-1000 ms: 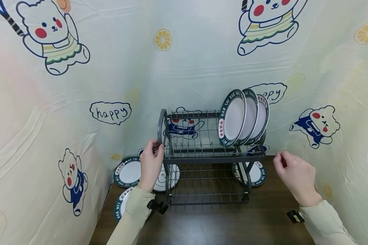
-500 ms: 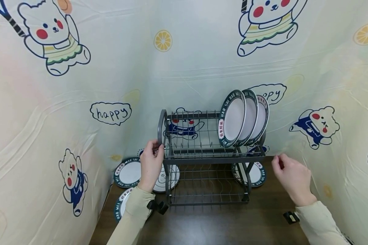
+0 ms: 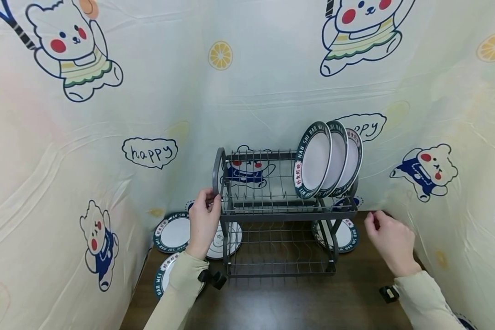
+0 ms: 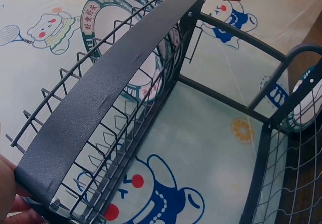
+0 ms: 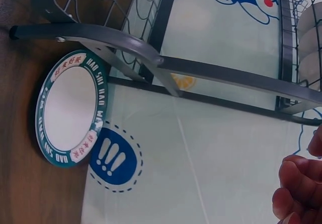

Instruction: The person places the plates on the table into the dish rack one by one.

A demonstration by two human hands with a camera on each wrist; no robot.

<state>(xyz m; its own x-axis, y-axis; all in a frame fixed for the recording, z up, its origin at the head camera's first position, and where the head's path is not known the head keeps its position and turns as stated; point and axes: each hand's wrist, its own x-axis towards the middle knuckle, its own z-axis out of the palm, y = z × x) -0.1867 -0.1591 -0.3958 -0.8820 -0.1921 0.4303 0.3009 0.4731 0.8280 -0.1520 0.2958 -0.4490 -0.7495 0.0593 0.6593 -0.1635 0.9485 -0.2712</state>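
A dark metal two-tier dish rack (image 3: 288,215) stands on the table. My left hand (image 3: 204,220) grips the left side frame of its upper tier; in the left wrist view the fingers (image 4: 22,215) show at the frame's end. Several round plates with green lettered rims (image 3: 312,160) stand on edge at the right end of the upper tier. To the right of the rack, apart from it, my right hand (image 3: 389,240) hangs in the air. Its fingers (image 5: 297,183) are loosely curled and hold nothing.
Behind the rack's lower right lies a plate (image 3: 347,236). On the left lie a plate at the back (image 3: 173,232), another partly under the left sleeve (image 3: 163,277), and one (image 3: 220,240) behind the rack leg. A printed cloth (image 3: 247,91) hangs behind.
My right hand has drifted slightly left and down beside the rack. The left hand keeps its grip, and the rack and plates have stayed put.
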